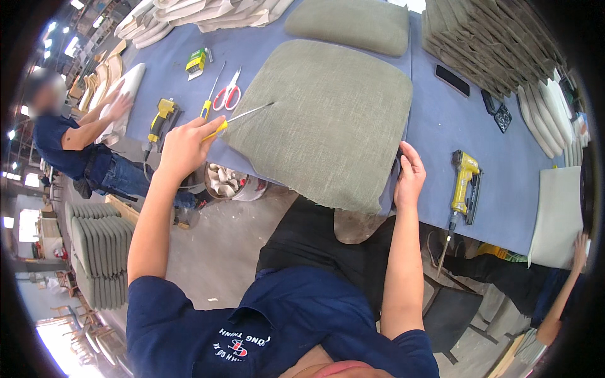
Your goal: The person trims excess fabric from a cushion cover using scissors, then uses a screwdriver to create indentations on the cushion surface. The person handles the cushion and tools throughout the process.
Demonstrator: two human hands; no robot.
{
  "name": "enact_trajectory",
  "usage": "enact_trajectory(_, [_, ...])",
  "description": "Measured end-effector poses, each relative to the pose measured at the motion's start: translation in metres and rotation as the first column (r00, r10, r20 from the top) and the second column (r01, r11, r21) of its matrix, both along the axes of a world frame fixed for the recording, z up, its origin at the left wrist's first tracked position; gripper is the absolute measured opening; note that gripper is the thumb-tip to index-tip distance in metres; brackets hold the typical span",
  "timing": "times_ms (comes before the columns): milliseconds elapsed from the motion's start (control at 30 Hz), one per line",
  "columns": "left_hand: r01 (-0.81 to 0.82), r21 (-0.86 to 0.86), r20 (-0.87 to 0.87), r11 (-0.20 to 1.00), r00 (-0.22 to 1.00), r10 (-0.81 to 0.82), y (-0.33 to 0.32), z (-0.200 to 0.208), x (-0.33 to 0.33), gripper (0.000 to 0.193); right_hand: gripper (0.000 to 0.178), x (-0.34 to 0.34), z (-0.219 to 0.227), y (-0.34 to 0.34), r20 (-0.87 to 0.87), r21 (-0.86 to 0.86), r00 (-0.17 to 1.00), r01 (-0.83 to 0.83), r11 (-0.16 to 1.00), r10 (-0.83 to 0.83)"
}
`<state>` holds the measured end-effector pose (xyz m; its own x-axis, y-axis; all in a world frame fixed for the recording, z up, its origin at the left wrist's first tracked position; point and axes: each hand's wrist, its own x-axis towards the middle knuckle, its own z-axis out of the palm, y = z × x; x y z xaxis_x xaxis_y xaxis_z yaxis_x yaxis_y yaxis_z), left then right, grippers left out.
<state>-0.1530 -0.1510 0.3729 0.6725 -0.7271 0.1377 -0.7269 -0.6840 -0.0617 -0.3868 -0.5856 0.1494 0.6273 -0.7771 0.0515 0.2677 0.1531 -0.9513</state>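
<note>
An upholstered seat cushion [328,120] in grey-green fabric lies on the blue-covered table, its near edge overhanging the front. My left hand [187,146] is closed round the yellow handle of an awl [251,113]. The awl's long thin metal shaft reaches over the cushion's left part, its tip at the fabric; whether it pierces the cloth I cannot tell. At the cushion's right edge, my right hand [409,174] grips the side near the front corner, some fingers partly hidden. Red-and-white scissors [228,94] and another yellow-handled tool [207,108] lie left of the cushion.
Yellow staple guns lie left [162,120] and right [465,183]. A small green-yellow box [196,62] sits far left, a phone [452,80] far right. Behind are another cushion [353,25] and stacked grey-green pieces [491,38]. A co-worker [75,138] stands left; another person's arm [564,290] shows right.
</note>
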Motion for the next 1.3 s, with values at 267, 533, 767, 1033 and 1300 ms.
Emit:
enact_trajectory(267, [-0.129, -0.150, -0.179, 0.980, 0.979, 0.101, 0.003, -0.028, 0.001, 0.046, 0.035, 0.001, 0.000, 0.001, 0.005, 0.000, 1.000, 0.009, 1.000, -0.009])
enact_trajectory(533, [-0.384, -0.446, -0.387, 0.809, 0.897, 0.212, 0.000, -0.102, -0.041, 0.042, 0.034, 0.002, 0.008, 0.004, -0.024, -0.005, 1.000, 0.004, 1.000, -0.004])
enact_trajectory(767, [-0.188, -0.312, 0.060, 0.932, 0.975, 0.216, -0.012, -0.083, -0.050, 0.044, 0.031, 0.002, 0.004, 0.004, -0.026, -0.021, 0.999, 0.041, 0.999, -0.042])
enact_trajectory(1033, [-0.424, -0.496, -0.426, 0.758, 0.879, 0.213, -0.005, -0.093, -0.046, 0.041, 0.030, 0.002, 0.003, 0.004, -0.034, -0.042, 0.999, 0.039, 0.998, -0.040])
enact_trajectory(1300, [-0.553, -0.581, -0.608, 0.597, 0.782, 0.134, -0.002, -0.127, -0.043, 0.042, 0.031, 0.004, 0.000, 0.002, -0.013, -0.010, 1.000, 0.026, 1.000, -0.026])
